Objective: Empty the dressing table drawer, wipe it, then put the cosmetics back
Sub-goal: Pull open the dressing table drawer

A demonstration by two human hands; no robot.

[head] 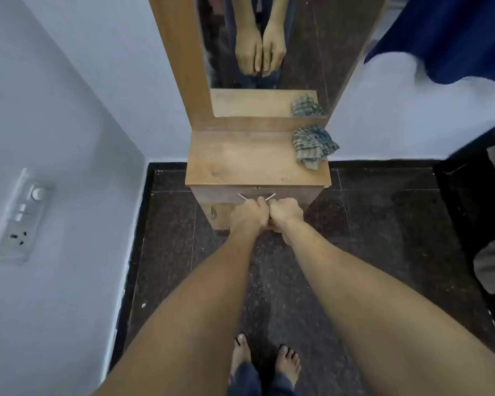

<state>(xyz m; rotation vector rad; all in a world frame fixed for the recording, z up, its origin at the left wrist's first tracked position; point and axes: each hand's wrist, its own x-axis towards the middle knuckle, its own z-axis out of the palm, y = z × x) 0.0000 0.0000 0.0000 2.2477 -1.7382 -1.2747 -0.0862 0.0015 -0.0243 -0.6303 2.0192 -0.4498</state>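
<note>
Walls (69, 110) of pale grey meet a dark speckled floor (383, 224), where a wooden dressing table (235, 164) stands against the far wall, its tall mirror (306, 52) cut off at the frame's top edge. The drawer (212, 195) lies just under the tabletop, front facing near, long axis running left to right; its inside is hidden. Any lettering on the switch plate (17, 215) on the left wall is too blurred to read. A crumpled checked cloth (312, 145) lies at the tabletop's far right. Left hand (245, 217) and right hand (286, 214) touch side by side, fingers curled round the metal handle (242, 197); only its two ends show, and the fingertips are hidden.
</note>
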